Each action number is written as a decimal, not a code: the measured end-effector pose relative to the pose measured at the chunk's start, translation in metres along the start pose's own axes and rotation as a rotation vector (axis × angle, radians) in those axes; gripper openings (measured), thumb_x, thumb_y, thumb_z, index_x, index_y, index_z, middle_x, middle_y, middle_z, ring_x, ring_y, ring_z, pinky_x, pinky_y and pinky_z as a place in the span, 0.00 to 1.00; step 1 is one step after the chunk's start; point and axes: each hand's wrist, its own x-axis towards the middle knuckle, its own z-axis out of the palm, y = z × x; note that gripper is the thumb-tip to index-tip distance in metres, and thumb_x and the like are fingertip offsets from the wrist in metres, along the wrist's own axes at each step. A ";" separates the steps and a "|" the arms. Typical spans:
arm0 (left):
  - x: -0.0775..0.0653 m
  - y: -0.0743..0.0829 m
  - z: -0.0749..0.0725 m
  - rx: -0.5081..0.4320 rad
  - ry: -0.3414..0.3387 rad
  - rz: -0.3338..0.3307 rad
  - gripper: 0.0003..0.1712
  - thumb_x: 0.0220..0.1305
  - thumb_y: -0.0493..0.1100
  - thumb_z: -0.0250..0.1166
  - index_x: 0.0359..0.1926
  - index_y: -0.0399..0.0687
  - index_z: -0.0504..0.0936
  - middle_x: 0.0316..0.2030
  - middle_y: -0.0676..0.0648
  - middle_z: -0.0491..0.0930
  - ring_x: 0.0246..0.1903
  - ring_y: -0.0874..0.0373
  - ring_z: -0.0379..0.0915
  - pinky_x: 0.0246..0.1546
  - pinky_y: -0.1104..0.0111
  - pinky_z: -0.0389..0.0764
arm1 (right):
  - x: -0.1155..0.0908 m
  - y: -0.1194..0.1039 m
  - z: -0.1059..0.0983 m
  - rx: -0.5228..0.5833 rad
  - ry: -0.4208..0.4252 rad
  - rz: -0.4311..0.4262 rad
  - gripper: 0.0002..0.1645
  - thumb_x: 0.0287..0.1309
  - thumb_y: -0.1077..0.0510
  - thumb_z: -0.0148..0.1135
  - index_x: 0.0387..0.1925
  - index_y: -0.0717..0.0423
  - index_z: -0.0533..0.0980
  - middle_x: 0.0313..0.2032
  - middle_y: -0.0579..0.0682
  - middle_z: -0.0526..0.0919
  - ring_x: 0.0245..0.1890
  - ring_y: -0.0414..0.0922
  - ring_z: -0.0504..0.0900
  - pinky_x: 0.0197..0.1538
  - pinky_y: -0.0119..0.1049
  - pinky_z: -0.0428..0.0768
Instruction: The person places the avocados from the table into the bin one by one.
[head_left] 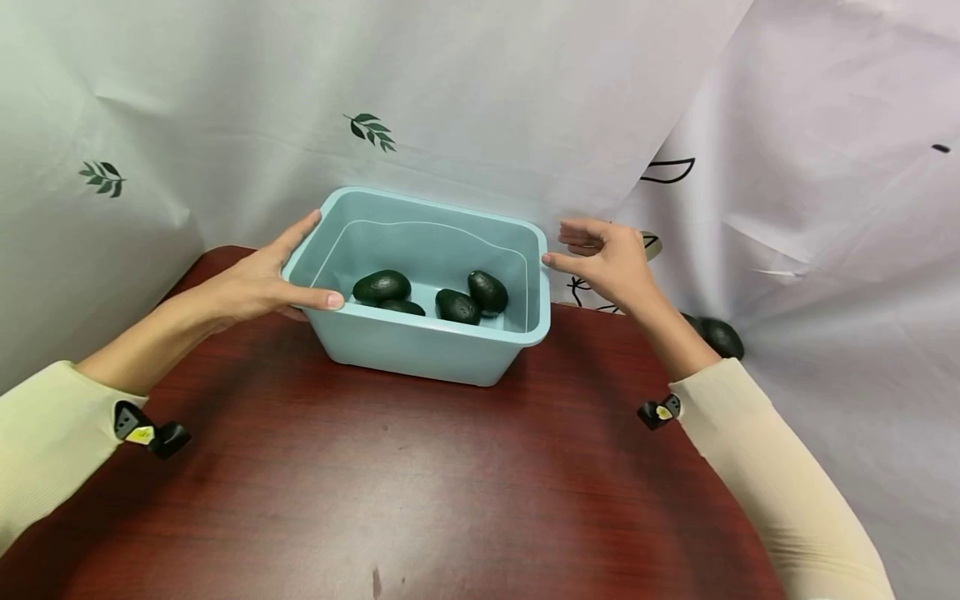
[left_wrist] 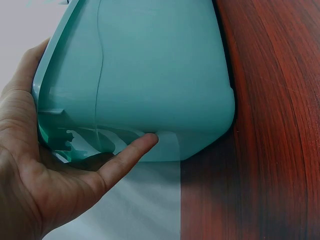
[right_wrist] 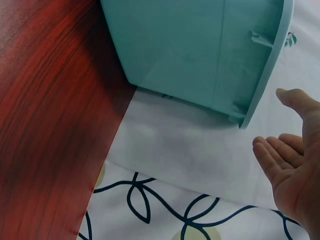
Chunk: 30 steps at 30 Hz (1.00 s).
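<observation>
A light blue plastic bin (head_left: 412, 354) stands at the far edge of the table, with several dark green avocados (head_left: 382, 287) lying on its floor. My left hand (head_left: 258, 279) holds the bin's left end in the head view, thumb over the front rim and another finger along the left rim. The left wrist view shows that hand (left_wrist: 55, 185) with one finger stretched under the rim against the wall. Beside the right end, my right hand (head_left: 611, 258) is raised with fingers extended. In the right wrist view this hand (right_wrist: 295, 165) is apart from the rim and holds nothing.
The dark red wooden table (head_left: 420, 492) spreads in front of the bin. White cloth (head_left: 465, 108) with leaf prints hangs behind it and at both sides. More avocados (head_left: 722, 337) lie beyond the table's right edge, partly behind the right forearm.
</observation>
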 end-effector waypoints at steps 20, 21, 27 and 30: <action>-0.002 -0.001 0.000 0.006 0.000 -0.002 0.74 0.71 0.45 0.79 0.92 0.81 0.31 0.84 0.37 0.58 0.76 0.34 0.65 0.54 0.38 0.92 | -0.020 0.015 -0.009 -0.012 0.012 0.032 0.40 0.63 0.46 0.86 0.72 0.55 0.84 0.66 0.56 0.90 0.66 0.58 0.90 0.68 0.47 0.89; -0.002 -0.001 0.000 0.008 0.001 -0.004 0.74 0.71 0.45 0.79 0.92 0.81 0.31 0.84 0.37 0.58 0.76 0.34 0.65 0.54 0.38 0.92 | -0.021 0.016 -0.008 -0.005 0.012 0.033 0.40 0.63 0.46 0.86 0.72 0.55 0.84 0.66 0.56 0.90 0.66 0.59 0.90 0.68 0.46 0.89; -0.002 0.000 0.000 0.006 0.001 -0.004 0.73 0.71 0.45 0.79 0.92 0.82 0.31 0.84 0.38 0.57 0.76 0.33 0.65 0.55 0.38 0.92 | -0.027 0.023 -0.008 0.026 0.030 0.036 0.40 0.63 0.47 0.86 0.72 0.56 0.84 0.65 0.58 0.91 0.66 0.60 0.90 0.65 0.38 0.90; -0.001 0.001 0.000 0.001 -0.001 0.002 0.73 0.71 0.45 0.79 0.92 0.82 0.32 0.84 0.37 0.58 0.76 0.33 0.65 0.54 0.38 0.92 | -0.030 0.028 -0.008 0.030 0.047 0.033 0.39 0.63 0.49 0.86 0.71 0.58 0.84 0.64 0.59 0.91 0.64 0.62 0.91 0.61 0.29 0.89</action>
